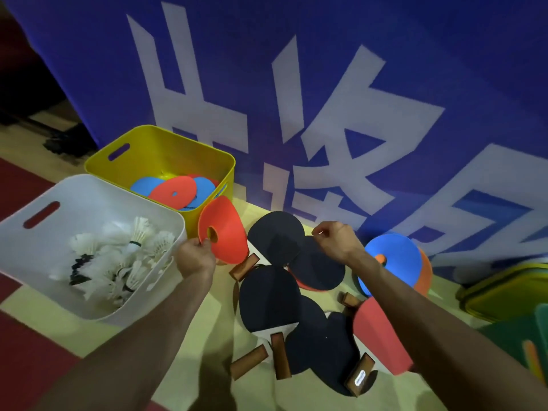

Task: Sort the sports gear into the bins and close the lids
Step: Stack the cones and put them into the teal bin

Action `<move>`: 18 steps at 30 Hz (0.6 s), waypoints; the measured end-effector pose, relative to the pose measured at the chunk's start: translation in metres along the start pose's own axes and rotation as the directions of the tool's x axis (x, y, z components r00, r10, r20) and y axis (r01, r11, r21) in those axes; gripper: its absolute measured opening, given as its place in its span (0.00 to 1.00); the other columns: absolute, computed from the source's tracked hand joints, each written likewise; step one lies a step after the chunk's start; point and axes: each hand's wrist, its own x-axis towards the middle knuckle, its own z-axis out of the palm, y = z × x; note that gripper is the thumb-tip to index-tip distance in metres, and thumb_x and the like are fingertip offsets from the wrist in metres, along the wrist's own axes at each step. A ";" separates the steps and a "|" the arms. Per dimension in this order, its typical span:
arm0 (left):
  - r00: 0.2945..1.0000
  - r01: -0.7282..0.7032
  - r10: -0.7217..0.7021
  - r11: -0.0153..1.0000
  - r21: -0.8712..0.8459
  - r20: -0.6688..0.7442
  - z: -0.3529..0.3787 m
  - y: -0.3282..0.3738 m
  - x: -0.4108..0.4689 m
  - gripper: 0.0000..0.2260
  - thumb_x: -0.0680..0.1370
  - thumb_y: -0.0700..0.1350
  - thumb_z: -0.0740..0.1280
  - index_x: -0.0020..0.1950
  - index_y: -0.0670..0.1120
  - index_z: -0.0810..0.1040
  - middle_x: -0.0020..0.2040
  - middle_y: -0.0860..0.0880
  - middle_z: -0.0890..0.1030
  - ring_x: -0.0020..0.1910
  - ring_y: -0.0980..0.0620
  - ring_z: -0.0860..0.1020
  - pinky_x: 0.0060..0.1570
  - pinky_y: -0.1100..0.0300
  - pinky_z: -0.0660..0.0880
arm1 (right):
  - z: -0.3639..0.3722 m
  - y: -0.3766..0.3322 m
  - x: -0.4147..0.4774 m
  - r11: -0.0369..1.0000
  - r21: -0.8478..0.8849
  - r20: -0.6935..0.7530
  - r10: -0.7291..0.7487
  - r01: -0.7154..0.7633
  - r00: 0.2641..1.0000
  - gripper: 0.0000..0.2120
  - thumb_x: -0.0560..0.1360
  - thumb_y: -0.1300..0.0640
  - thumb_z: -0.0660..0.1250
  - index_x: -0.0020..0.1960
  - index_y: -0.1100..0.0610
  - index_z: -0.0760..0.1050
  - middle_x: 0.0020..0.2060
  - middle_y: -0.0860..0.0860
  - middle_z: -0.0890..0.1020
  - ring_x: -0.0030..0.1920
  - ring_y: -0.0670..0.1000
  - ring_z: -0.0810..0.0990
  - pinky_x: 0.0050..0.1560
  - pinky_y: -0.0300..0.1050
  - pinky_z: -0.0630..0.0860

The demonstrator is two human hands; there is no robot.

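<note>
Head view shows the left hand (194,259) pinching a red marker cone (225,232) at its lower rim, with the fingertips close to the centre hole. The cone is held tilted on edge, just beside the near corner of the yellow bin (142,149). That bin already contains flat red and blue cones.

The right hand (335,241) hovers over the table tennis paddles (267,295) with its fingers loosely curled. No object is visible in it.

**Handling.** The cone is probably light, thin and flexible.
- It should tolerate being dropped.
- A rim pinch is adequate.
- A finger hooked through the hole would likely be more secure.

**Appearance.** The cone is a shallow dish with a matte orange-red surface and one round central hole.

More blue and orange cones (391,262) sit stacked beside the right forearm.
</note>
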 end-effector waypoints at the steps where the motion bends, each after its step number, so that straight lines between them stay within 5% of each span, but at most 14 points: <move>1: 1.000 0.017 -0.017 1.000 -0.018 -0.008 -0.003 -0.001 -0.004 0.13 0.75 0.43 0.68 0.31 0.43 0.75 0.35 0.41 0.81 0.37 0.40 0.81 0.42 0.43 0.80 | -0.004 0.005 -0.006 1.000 0.007 -0.006 0.006 -0.006 1.000 0.12 0.79 0.57 0.61 0.60 0.57 0.77 0.54 0.54 0.81 0.52 0.54 0.80 0.54 0.45 0.78; 6: 1.000 0.028 -0.028 0.997 -0.079 0.001 -0.001 -0.003 -0.021 0.14 0.74 0.46 0.68 0.30 0.43 0.73 0.34 0.40 0.82 0.34 0.41 0.82 0.40 0.42 0.81 | -0.023 0.036 -0.032 0.998 0.050 -0.022 0.049 -0.047 0.999 0.11 0.77 0.59 0.60 0.56 0.56 0.79 0.50 0.55 0.83 0.50 0.55 0.81 0.52 0.45 0.77; 9: 0.999 0.008 0.000 0.989 -0.145 0.052 -0.002 0.023 -0.060 0.10 0.76 0.43 0.68 0.34 0.44 0.76 0.36 0.42 0.81 0.34 0.43 0.82 0.40 0.44 0.81 | -0.031 0.061 -0.045 0.993 0.093 -0.031 0.080 -0.077 0.996 0.08 0.76 0.56 0.61 0.50 0.50 0.79 0.48 0.53 0.83 0.49 0.56 0.81 0.56 0.53 0.78; 15: 0.966 0.099 -0.003 0.929 -0.356 0.260 0.032 0.050 -0.129 0.08 0.79 0.39 0.64 0.40 0.44 0.77 0.44 0.44 0.81 0.42 0.44 0.81 0.47 0.51 0.80 | -0.043 0.130 -0.067 0.963 0.166 -0.046 0.224 -0.213 0.974 0.09 0.75 0.56 0.61 0.47 0.51 0.80 0.48 0.55 0.84 0.50 0.60 0.81 0.55 0.53 0.77; 18: 0.930 0.151 0.011 0.900 -0.409 0.367 0.059 0.061 -0.155 0.06 0.80 0.37 0.61 0.53 0.39 0.77 0.50 0.41 0.80 0.47 0.42 0.81 0.49 0.53 0.78 | -0.051 0.171 -0.079 0.925 0.204 -0.047 0.335 -0.319 0.941 0.08 0.74 0.58 0.62 0.48 0.54 0.79 0.48 0.57 0.83 0.48 0.60 0.81 0.53 0.51 0.78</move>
